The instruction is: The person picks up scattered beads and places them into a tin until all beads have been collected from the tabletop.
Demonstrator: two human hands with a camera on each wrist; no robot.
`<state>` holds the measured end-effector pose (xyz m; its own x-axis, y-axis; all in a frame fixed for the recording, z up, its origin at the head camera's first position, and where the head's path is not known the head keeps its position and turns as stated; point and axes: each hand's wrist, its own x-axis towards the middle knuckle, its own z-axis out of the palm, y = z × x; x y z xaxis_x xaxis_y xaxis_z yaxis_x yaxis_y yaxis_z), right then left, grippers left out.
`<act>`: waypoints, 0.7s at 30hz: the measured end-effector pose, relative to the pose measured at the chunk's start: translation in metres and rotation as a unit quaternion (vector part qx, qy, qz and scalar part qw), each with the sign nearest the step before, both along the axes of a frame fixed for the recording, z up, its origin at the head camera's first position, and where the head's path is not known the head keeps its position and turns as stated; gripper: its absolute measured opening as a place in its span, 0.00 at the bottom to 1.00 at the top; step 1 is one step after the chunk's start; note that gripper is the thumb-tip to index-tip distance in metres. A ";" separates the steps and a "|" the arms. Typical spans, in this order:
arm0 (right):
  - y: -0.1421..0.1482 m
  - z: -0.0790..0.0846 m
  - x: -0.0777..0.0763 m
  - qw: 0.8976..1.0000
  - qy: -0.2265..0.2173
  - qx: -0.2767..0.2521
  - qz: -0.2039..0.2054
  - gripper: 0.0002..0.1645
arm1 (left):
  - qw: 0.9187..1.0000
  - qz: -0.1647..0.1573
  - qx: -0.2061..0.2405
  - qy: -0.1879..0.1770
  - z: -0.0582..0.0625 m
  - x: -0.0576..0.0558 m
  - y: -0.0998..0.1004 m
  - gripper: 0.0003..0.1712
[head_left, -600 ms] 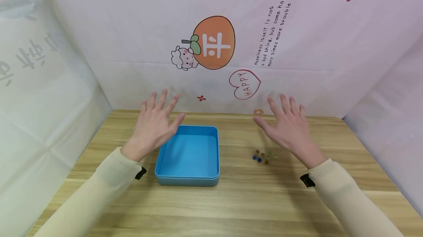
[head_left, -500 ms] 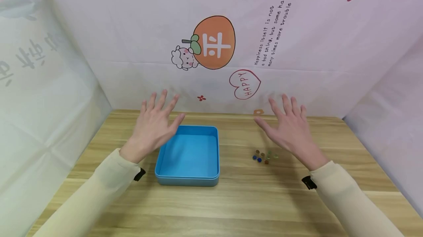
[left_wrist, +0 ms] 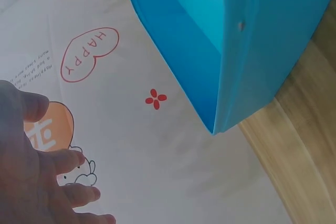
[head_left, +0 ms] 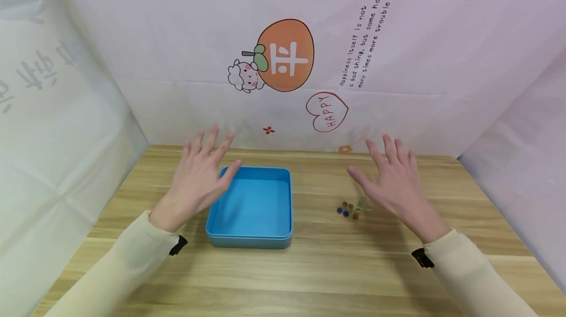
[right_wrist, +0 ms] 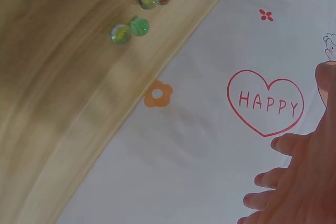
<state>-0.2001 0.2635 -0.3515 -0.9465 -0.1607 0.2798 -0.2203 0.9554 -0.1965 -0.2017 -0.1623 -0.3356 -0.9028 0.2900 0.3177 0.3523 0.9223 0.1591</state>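
My left hand [head_left: 195, 179] hovers with spread fingers over the left rim of a square blue box [head_left: 249, 243], holding nothing. In the left wrist view the box wall [left_wrist: 257, 72] stands beside that hand. Inside, the box's visible floor is bare. To the right, several small glass marbles [head_left: 346, 213] in blue, brown-red and green lie grouped on the wooden table. My right hand [head_left: 398, 187] hangs above and right of them, fingers spread, touching nothing. The right wrist view shows a green marble [right_wrist: 139, 27] and others with red and yellow swirls.
The wooden table [head_left: 265, 282] ends at a white printed cloth [head_left: 185, 61] hanging behind it. Similar cloth [head_left: 57, 135] closes off the left and right sides. Both wrists wear black straps [head_left: 422, 258].
Both hands have drawn slightly back toward the body and apart, left hand leftward, right hand rightward. The view has shifted a little. Box and marbles stay in place.
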 end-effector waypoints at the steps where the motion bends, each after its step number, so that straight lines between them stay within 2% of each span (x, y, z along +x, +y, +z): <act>1: 0.001 -0.001 0.001 1.000 0.001 -0.001 0.001 0.57 | 1.000 0.000 0.001 -0.001 0.000 0.002 -0.001 0.43; 10: 0.009 -0.012 0.013 1.000 0.018 -0.015 0.013 0.55 | 1.000 -0.005 0.009 -0.006 -0.003 0.017 -0.005 0.43; 21: 0.017 -0.022 0.024 0.999 0.019 -0.023 0.018 0.54 | 0.999 -0.010 0.027 -0.022 -0.009 0.035 -0.013 0.43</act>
<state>-0.1761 0.2808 -0.3738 -0.9291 -0.1799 0.3231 -0.2619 0.9370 -0.2314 -0.1671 -0.1756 -0.3451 -0.9103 0.2926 0.2928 0.3629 0.9045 0.2243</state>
